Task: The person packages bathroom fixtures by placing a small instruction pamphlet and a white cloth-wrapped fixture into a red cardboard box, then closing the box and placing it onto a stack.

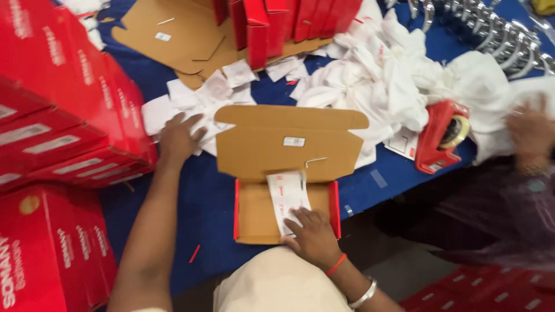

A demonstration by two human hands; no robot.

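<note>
Open box: a shallow cardboard box with red outer sides lay open at the near edge of the worktop, straight in front of the person, its brown lid flap standing back and away from them.
Paper sheet: a white printed leaflet lay inside the box, running from the hinge of the lid down toward the near wall.
Right hand: the right hand rested in the near part of the box, fingers loosely spread and pressed flat on the lower end of the leaflet; it pinched nothing.
Left hand: the left hand lay well to the left of the box and farther away, fingers spread, palm down on a heap of small white packets; whether it gripped one could not be told.
Worktop: covered in blue cloth.
Left side: stacks of closed red boxes stood just beside the left forearm.
Far side: flat brown carton blanks and upright red boxes lay beyond the packets.
Right side: a pile of white cloth bags, then a red tape dispenser, then a row of metal fittings.
Other person: another person's hand, blurred, rested on the white bags at the far right.
</note>
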